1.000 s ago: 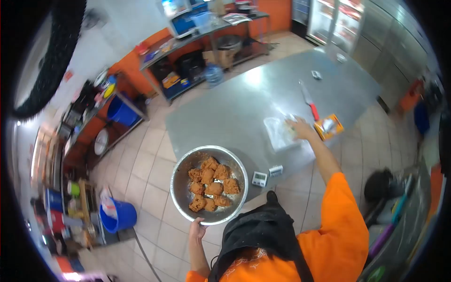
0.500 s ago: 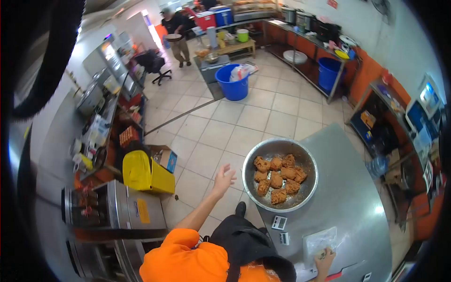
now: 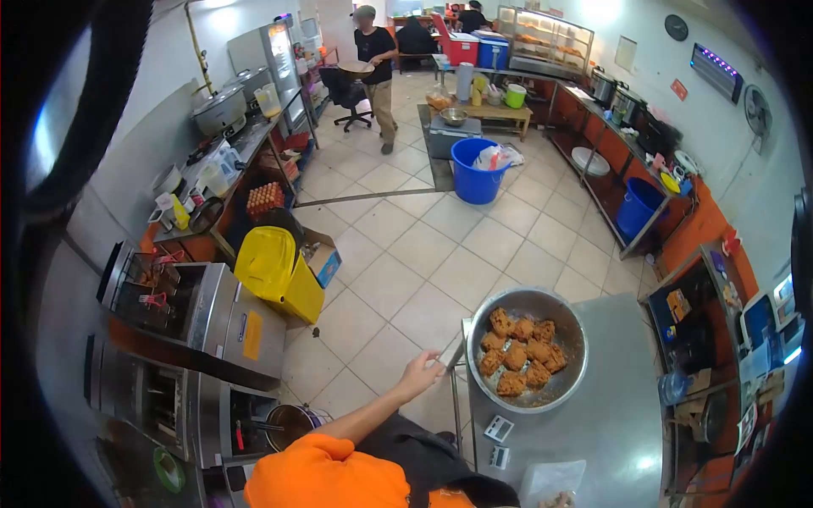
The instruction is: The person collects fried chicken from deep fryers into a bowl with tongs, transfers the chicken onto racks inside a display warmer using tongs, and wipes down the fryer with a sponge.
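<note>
- Head view: a wide metal bowl point(image 3: 572, 332) sits at the far-left corner of the steel surface point(image 3: 622, 360), with browned, crusted pieces point(image 3: 515, 356) resting inside.
- Stiff and probably weighty with its load, the bowl looks best gripped by opposite sides of its rim; grease could make the metal slippery.
- Round, it has no long axis; its mouth faces up. The crusted pieces look brittle outside and lie without a common direction.
- Nearer the wearer, a clear plastic bag point(image 3: 550, 476) lies flat, likely light, limp and slick, best pinched at an edge. The frame's lower border cuts it off, so its long axis cannot be told.
- Hands: the left hand point(image 3: 421, 376), fingers loosely spread and holding nothing, hangs beside the bowl, apart from it. The right hand point(image 3: 556, 500) barely shows at the bag; its grip cannot be told.
- Two small timers point(image 3: 499, 428) lie between bowl and bag.
- Beyond, a blue bucket point(image 3: 477, 179) stands on the floor, and a person point(image 3: 375, 63) carries a pan point(image 3: 356, 69).
</note>
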### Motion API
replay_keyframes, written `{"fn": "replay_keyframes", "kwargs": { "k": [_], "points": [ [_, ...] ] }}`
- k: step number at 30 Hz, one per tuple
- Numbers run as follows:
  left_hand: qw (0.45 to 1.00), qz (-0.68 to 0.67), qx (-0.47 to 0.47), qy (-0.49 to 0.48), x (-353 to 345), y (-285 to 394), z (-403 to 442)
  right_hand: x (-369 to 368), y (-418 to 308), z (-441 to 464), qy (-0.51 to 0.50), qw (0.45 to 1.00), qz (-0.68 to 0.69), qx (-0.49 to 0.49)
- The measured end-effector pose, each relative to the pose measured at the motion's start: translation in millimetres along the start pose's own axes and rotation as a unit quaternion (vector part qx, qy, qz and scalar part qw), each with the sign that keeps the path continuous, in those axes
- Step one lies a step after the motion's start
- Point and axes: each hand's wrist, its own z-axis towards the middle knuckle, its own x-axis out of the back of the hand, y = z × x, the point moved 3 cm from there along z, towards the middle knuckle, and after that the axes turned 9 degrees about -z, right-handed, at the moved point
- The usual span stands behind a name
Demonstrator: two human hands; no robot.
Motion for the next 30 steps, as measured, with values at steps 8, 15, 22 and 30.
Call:
{"fn": "replay_keyframes", "kwargs": {
  "k": [8,15,22,30],
  "points": [
    [0.991,-0.08,0.074,-0.074,93.8,-5.1,-34.4,-66.6,-391.1,-47.3,-0.034,0.865,-0.104,0.49],
    [0.996,-0.088,0.003,-0.033,259.7,42.6,-118.5,-310.4,-626.0,-237.2,-0.451,0.758,0.01,0.471],
    [0.888,-0.19,-0.093,0.409,430.2,29.8,-253.7,-458.8,-771.5,-490.0,-0.814,0.388,0.039,0.429],
    [0.711,-0.296,-0.166,0.617,481.9,36.0,-324.9,-512.7,-986.3,-828.7,-0.93,0.126,0.039,0.343]
  ]
}}
